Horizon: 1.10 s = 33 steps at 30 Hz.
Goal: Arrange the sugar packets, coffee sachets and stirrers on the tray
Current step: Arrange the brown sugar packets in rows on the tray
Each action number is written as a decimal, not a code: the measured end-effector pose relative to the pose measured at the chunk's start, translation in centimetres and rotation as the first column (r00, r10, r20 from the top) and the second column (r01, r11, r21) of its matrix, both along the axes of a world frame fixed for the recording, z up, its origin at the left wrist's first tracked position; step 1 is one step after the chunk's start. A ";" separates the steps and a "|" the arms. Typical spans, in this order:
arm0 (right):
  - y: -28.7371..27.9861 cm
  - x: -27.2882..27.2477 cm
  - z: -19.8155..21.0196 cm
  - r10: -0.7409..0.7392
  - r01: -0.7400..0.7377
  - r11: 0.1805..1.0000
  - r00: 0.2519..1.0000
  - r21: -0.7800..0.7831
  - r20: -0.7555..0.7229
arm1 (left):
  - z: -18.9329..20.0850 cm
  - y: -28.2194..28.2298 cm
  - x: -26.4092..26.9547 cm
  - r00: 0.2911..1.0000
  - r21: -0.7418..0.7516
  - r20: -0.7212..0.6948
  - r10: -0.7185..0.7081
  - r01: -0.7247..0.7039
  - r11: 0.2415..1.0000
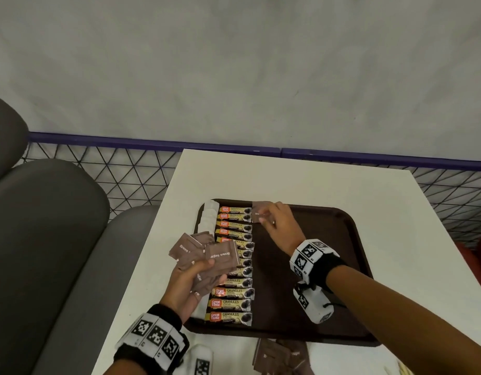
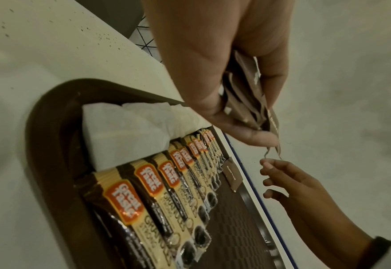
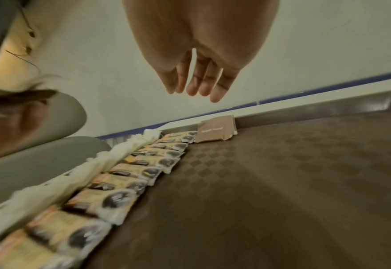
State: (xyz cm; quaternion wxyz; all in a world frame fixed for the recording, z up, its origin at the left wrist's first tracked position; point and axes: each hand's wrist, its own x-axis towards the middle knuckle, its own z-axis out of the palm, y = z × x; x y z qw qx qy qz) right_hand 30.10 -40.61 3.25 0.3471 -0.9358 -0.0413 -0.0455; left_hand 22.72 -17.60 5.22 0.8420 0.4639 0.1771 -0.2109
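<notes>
A brown tray (image 1: 315,266) lies on a white table (image 1: 274,177). A column of coffee sachets (image 1: 232,266) runs down its left part, beside white folded napkins (image 1: 207,220). One brown sugar packet (image 1: 258,212) lies flat at the tray's far rim, right of the top sachet; it also shows as the packet (image 3: 216,133) and the packet (image 2: 232,175). My right hand (image 1: 266,216) hovers just above it with relaxed fingers (image 3: 215,94), holding nothing. My left hand (image 1: 204,269) grips a fanned bunch of brown sugar packets (image 1: 207,253) over the tray's left edge; the bunch (image 2: 247,102) sits between thumb and fingers.
More brown sugar packets (image 1: 282,358) lie on the table in front of the tray's near rim. Grey padded seats (image 1: 44,239) stand left of the table, a wire mesh barrier (image 1: 120,171) behind it. The tray's right half (image 3: 282,182) is bare.
</notes>
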 end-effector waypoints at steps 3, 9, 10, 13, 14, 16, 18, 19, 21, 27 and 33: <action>0.9 -2.0 0.8 0.077 -0.075 0.992 0.997 0.103 -0.020 | 0.3 -0.3 -0.4 1.000 0.018 0.012 0.021 -0.021 1.000; 3.3 -5.2 2.1 0.245 -0.054 0.879 0.903 0.474 -0.352 | 1.1 -1.0 -1.5 0.998 0.053 0.063 -0.013 0.010 0.999; 3.6 -5.5 2.1 0.274 -0.046 0.860 0.882 0.509 -0.384 | 1.1 -1.1 -1.7 0.998 0.062 0.065 -0.021 0.017 0.998; 4.2 -5.9 1.6 0.314 -0.016 0.794 0.866 0.608 -0.388 | 1.1 -1.2 -2.1 0.998 0.073 0.054 -0.023 0.019 0.997; 4.2 -6.0 1.6 0.309 -0.004 0.779 0.873 0.627 -0.378 | 1.1 -1.2 -2.1 0.999 0.071 0.049 -0.022 0.019 0.997; 4.3 -6.1 1.6 0.296 0.021 0.761 0.878 0.648 -0.377 | 1.1 -1.2 -2.2 0.998 0.064 0.053 -0.023 0.020 0.998; 4.3 -6.2 1.9 0.287 0.042 0.743 0.882 0.668 -0.373 | 1.2 -1.2 -2.1 0.998 0.051 0.056 -0.019 0.016 0.999; 4.2 -6.3 1.8 0.276 0.053 0.736 0.887 0.675 -0.370 | 1.1 -1.1 -2.1 0.998 0.045 0.054 -0.012 0.009 0.999; 3.9 -6.4 1.6 0.231 0.116 0.689 0.900 0.716 -0.369 | 1.1 -1.1 -2.0 0.999 0.046 0.049 -0.006 0.003 0.999; 0.7 -5.0 1.1 -0.109 0.449 0.483 0.883 0.752 -0.457 | 0.4 -0.3 -1.8 0.999 0.064 0.022 0.030 -0.032 0.997; -3.2 -0.9 0.6 -0.332 0.493 0.746 0.858 0.447 -0.392 | -0.5 0.9 -1.4 0.999 0.094 0.001 0.044 -0.044 0.995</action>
